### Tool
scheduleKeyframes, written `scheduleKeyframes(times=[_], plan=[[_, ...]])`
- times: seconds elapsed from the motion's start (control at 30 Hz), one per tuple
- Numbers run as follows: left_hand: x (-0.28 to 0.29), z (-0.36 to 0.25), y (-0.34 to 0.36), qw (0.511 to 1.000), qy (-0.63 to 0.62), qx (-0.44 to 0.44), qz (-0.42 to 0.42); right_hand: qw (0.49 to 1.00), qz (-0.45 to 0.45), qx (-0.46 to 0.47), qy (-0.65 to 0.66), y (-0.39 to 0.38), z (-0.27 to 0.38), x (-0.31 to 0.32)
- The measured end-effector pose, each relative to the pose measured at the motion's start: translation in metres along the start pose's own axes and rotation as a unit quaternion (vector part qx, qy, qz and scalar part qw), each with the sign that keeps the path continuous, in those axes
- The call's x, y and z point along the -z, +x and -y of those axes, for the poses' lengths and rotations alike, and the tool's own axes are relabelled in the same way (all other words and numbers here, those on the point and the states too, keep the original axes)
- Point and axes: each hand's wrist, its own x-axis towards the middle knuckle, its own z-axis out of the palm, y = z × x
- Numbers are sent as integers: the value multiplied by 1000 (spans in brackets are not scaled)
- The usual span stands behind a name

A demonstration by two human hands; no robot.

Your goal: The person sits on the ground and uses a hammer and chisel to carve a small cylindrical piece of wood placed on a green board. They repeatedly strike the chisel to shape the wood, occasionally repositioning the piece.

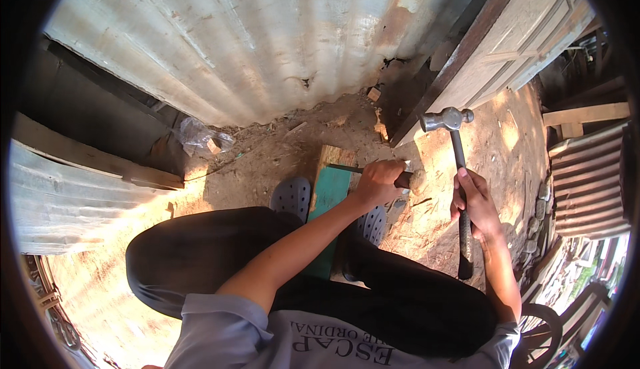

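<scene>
I see a big wavy metal wall in front of the person. Their grey shirt has big dark letters printed on it. A green board lies between two grey shoes with little holes. The right hand is wrapped around the handle of a hammer, right of the board. The left hand is closed on a thin dark tool, which pokes over the board's far end.
</scene>
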Motion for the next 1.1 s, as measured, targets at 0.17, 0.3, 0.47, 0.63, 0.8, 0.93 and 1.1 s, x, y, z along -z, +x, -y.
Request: scheduleKeyframes(times=[0.17, 0.3, 0.47, 0.63, 0.8, 0.93, 1.1], plan=[[-5, 2, -5, 1000, 13, 6, 16, 998, 18, -63, 25, 4, -33, 2], [5, -4, -1, 998, 0, 54, 22, 998, 25, -51, -7, -2, -43, 4], [5, -5, 1, 997, 17, 70, 27, 997, 41, -36, 46, -5, -49, -9], [-5, 5, -2, 998, 27, 24, 50, 995, 75, -68, 15, -6, -48, -12], [-26, 19, -2, 995, 49, 51, 75, 996, 42, -75, -21, 0, -60, -7], [-37, 22, 11, 975, 35, 133, 176, 998, -31, -60, -13, 2, -72, 10], [-46, 27, 4, 974, 68, 134, 172, 990, -134, -16, 39, -2, -127, 8]])
